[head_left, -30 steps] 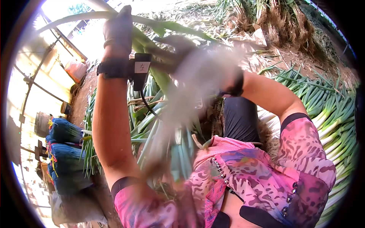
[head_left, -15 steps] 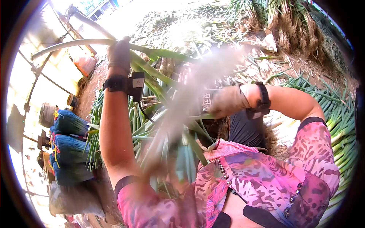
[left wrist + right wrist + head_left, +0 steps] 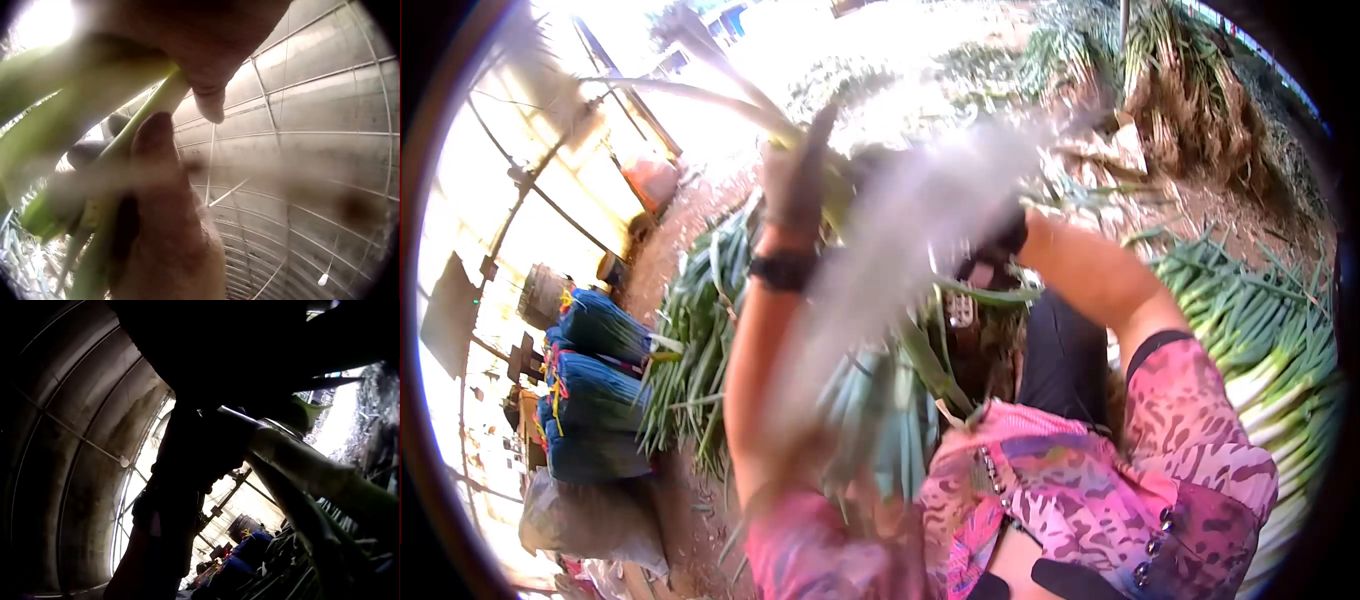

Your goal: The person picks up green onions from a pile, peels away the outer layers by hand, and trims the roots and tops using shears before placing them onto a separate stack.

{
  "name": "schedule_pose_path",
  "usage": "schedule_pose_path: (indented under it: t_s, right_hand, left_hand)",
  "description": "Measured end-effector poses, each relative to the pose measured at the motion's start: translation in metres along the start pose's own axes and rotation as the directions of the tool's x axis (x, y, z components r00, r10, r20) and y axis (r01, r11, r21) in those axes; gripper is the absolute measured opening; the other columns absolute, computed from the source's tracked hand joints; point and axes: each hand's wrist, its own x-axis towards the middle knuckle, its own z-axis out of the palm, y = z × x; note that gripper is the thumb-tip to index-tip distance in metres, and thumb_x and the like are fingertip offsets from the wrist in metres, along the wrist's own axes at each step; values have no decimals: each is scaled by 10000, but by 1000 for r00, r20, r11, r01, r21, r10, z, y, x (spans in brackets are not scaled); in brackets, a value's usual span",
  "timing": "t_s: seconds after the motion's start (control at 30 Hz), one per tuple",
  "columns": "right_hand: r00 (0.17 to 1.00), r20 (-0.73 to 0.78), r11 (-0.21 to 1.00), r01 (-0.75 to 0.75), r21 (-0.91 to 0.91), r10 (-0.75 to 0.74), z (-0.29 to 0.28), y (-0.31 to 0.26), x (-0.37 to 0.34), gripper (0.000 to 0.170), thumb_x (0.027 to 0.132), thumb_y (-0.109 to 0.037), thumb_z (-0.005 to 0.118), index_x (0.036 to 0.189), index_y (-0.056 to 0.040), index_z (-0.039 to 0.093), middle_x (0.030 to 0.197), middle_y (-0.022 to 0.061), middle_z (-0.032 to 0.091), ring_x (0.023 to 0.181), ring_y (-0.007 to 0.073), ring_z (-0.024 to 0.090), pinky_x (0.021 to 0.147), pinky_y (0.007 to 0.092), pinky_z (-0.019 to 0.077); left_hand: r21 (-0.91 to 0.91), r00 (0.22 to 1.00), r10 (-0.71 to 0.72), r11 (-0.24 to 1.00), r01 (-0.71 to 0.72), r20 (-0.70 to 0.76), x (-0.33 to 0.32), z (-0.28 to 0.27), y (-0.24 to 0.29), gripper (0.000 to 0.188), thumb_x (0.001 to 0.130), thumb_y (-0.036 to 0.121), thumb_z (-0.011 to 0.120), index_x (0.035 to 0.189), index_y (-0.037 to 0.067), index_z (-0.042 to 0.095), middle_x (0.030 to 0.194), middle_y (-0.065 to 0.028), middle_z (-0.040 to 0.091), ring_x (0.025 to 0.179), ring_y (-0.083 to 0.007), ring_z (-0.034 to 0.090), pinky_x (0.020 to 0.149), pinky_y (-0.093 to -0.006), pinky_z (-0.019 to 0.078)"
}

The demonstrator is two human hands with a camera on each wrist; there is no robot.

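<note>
In the head view, my gloved left hand [image 3: 795, 190] is raised left of centre, gripping a thick green onion [image 3: 835, 190] whose leaves reach up and to the left. A pale blurred smear covers much of the middle there and hides most of the right hand. The left wrist view shows the right hand [image 3: 165, 212] close by, thumb in front of the stalk and grey fingertips behind it. Both hands are near each other on this onion. In the right wrist view they are dark silhouettes, with the stalk [image 3: 319, 465] running down to the right.
More green onions [image 3: 700, 340] are heaped left of my legs, and trimmed ones with white stems [image 3: 1260, 350] lie in rows at right. Rooted bundles [image 3: 1190, 90] stand at the back right. Blue-wrapped bundles [image 3: 600, 400] and a pale sack [image 3: 590, 530] line the left side.
Half a second ago the right hand was lower and farther right, apart from the left; now it is up beside it. The left hand has shifted right and slightly down with the onion.
</note>
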Motion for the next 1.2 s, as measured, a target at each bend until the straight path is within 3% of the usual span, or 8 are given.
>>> schedule_pose_path:
  t_s: [0.2, 0.27, 0.43, 0.53, 0.7, 0.93, 1.07, 1.2]
  right_hand:
    - [920, -390, 928, 121, 352, 28, 63, 13, -40, 392, 1055, -394, 490, 1022, -30, 629, 753, 39, 627, 632, 92, 580, 570, 256, 479]
    - [851, -489, 966, 250, 59, -191, 74, 25, -54, 394, 1053, -399, 496, 1064, -27, 627, 759, 30, 624, 639, 75, 565, 572, 246, 469]
    - [892, -449, 946, 98, 309, 54, 68, -7, -95, 388, 1059, -392, 484, 1099, -31, 622, 758, 8, 625, 601, 46, 537, 544, 238, 442]
    - [886, -450, 946, 44, 321, 111, 50, -17, -95, 377, 1065, -381, 471, 1085, -35, 622, 737, -6, 612, 567, 53, 537, 521, 246, 441]
    - [900, -437, 998, 35, 55, -7, 61, 28, -118, 345, 1063, -341, 479, 1021, -27, 615, 642, 105, 586, 567, 219, 634, 528, 358, 468]
    - [979, -204, 970, -24, -240, -26, 47, 25, -154, 223, 946, -209, 613, 1105, -54, 627, 905, 189, 683, 766, 364, 677, 678, 429, 538]
    - [860, -105, 613, 265, -744, -499, -44, -10, -140, 372, 855, -163, 632, 1190, -4, 591, 1077, 178, 650, 993, 345, 648, 901, 442, 522]
    - [730, 357, -137, 345, -928, -583, -60, 25, -101, 279, 880, -188, 580, 1076, -10, 666, 925, 83, 738, 969, 296, 707, 949, 462, 543]
  left_hand:
    - [14, 993, -27, 1000, 26, 119, -39, 0, -11, 697, 841, 659, 686, 1065, 18, 530, 810, -48, 563, 695, -131, 562, 594, -272, 472]
    - [-19, 997, -65, 998, 66, 44, -65, 18, 4, 691, 858, 679, 653, 1047, 24, 537, 834, -66, 572, 741, -133, 569, 632, -279, 481]
    - [-129, 993, 9, 992, 7, 120, -63, 8, -93, 597, 927, 625, 595, 1074, 48, 548, 830, -44, 559, 746, -135, 561, 662, -285, 481]
    - [-538, 900, -50, 787, 303, 433, -66, -3, -93, 499, 964, 534, 591, 1145, 69, 570, 864, -11, 580, 702, -127, 536, 626, -265, 461]
    - [-200, 946, -9, 977, 78, 323, -83, 22, -33, 457, 950, 423, 648, 1225, 67, 567, 976, -35, 610, 866, -180, 599, 773, -337, 517]
    - [-185, 916, -238, 933, 308, 322, -77, 28, -45, 345, 885, 263, 709, 1099, 16, 599, 968, -116, 669, 854, -226, 652, 805, -363, 523]
    - [-119, 814, -234, 931, 346, 531, -67, 42, -92, 388, 940, 298, 651, 1180, -6, 622, 1061, -102, 671, 933, -195, 629, 809, -340, 507]
    - [151, 686, 23, 970, -193, 728, -90, 114, -99, 460, 931, 190, 639, 1328, -25, 549, 1247, -114, 630, 1132, -199, 597, 948, -325, 482]
